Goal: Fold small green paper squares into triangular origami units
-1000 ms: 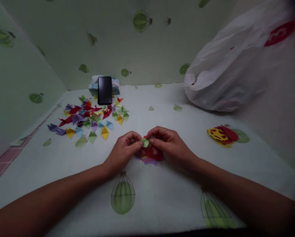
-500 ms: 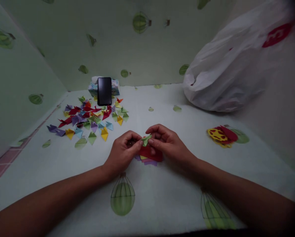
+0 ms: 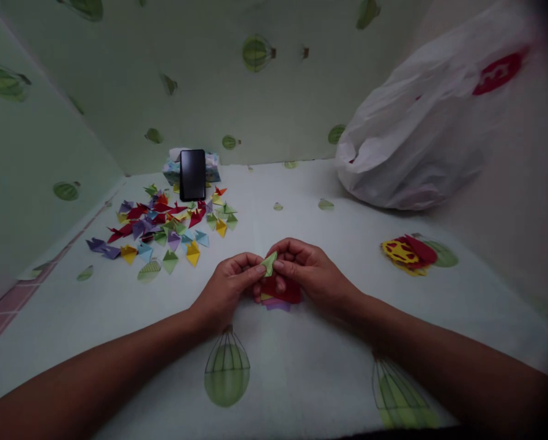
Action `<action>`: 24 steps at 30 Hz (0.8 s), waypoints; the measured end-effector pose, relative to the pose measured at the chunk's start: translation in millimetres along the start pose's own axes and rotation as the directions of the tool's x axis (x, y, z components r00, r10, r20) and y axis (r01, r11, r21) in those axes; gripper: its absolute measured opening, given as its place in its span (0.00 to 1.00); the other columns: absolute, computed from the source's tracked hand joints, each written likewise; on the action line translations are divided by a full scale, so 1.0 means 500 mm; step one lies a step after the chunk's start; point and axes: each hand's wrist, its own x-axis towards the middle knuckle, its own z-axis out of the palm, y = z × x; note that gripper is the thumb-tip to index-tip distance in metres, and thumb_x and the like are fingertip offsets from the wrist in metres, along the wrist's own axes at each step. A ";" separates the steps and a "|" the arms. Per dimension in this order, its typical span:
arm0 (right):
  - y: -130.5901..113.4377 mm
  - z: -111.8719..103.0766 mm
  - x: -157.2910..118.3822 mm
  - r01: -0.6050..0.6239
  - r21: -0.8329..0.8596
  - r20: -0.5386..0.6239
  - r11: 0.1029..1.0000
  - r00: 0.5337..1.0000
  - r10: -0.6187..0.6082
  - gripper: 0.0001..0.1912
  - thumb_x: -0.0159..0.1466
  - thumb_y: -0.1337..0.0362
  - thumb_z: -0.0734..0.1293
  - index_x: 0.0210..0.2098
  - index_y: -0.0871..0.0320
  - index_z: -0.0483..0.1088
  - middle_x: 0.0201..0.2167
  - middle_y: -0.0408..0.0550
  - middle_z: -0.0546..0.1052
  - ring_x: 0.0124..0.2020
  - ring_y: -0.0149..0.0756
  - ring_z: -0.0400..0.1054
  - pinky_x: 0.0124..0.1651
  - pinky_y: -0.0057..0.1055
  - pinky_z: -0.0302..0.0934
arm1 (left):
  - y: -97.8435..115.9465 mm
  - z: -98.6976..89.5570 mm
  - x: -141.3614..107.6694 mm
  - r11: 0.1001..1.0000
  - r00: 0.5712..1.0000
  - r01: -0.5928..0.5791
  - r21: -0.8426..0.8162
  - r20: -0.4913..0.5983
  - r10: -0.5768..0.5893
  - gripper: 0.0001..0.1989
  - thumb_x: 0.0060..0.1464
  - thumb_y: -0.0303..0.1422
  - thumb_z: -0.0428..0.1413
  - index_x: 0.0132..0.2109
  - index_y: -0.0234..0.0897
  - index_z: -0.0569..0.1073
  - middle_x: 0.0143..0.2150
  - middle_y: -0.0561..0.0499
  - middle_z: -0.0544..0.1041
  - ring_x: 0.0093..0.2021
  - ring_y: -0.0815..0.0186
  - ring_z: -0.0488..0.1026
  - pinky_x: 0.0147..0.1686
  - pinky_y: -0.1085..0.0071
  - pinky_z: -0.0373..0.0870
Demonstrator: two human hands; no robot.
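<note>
A small folded piece of light green paper (image 3: 269,263) is pinched between my two hands. My left hand (image 3: 228,284) grips its left side between thumb and fingers. On the right side, my right hand (image 3: 308,269) holds it with thumb and curled fingers. Just below, a stack of coloured paper (image 3: 287,292) lies on the surface, red on top with yellow, pink and purple edges showing; my hands partly hide it.
Several folded paper cranes (image 3: 164,220) in many colours lie at the left. Behind them a dark phone (image 3: 192,175) leans on a tissue box (image 3: 213,167). A white plastic bag (image 3: 407,134) stands back right, with yellow and red cut-out paper pieces (image 3: 405,252) in front.
The green paper is turned more upright between my fingers. My hands have shifted slightly, and the whole view has tilted a little.
</note>
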 end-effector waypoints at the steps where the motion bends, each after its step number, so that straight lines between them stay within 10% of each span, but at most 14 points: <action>1: 0.000 0.000 0.000 0.000 0.014 0.010 1.000 1.000 0.000 0.09 0.62 0.61 0.69 0.39 0.58 0.69 0.19 0.37 0.73 0.23 0.27 0.67 0.31 0.26 0.61 | -0.001 0.001 0.001 0.999 0.999 0.019 -0.043 0.030 -0.018 0.09 0.55 0.36 0.60 0.35 0.34 0.73 0.27 0.51 0.75 0.24 0.73 0.64 0.26 0.76 0.64; 8: -0.002 0.000 -0.001 -0.010 0.053 0.036 0.999 0.999 0.009 0.09 0.63 0.61 0.68 0.39 0.58 0.68 0.20 0.38 0.72 0.24 0.28 0.67 0.33 0.28 0.63 | 0.002 0.002 -0.001 0.995 0.997 0.038 -0.094 0.075 -0.031 0.08 0.55 0.35 0.59 0.35 0.33 0.72 0.28 0.50 0.76 0.24 0.73 0.65 0.26 0.76 0.64; 15: -0.010 0.009 -0.008 0.011 -0.158 -0.006 0.987 1.000 -0.012 0.07 0.61 0.62 0.67 0.37 0.57 0.67 0.21 0.39 0.70 0.23 0.28 0.65 0.27 0.26 0.57 | 0.014 0.004 -0.011 0.943 0.987 -0.102 0.317 -0.086 0.136 0.10 0.51 0.36 0.62 0.33 0.35 0.71 0.26 0.55 0.72 0.26 0.70 0.68 0.29 0.73 0.66; 24: -0.007 0.014 -0.014 0.039 -0.341 -0.086 0.939 0.994 -0.072 0.07 0.58 0.66 0.67 0.27 0.57 0.63 0.20 0.37 0.66 0.20 0.25 0.58 0.22 0.24 0.53 | 0.008 0.001 -0.019 0.699 0.931 -0.303 0.648 0.044 0.363 0.07 0.60 0.33 0.54 0.37 0.36 0.74 0.32 0.52 0.75 0.33 0.68 0.70 0.34 0.72 0.65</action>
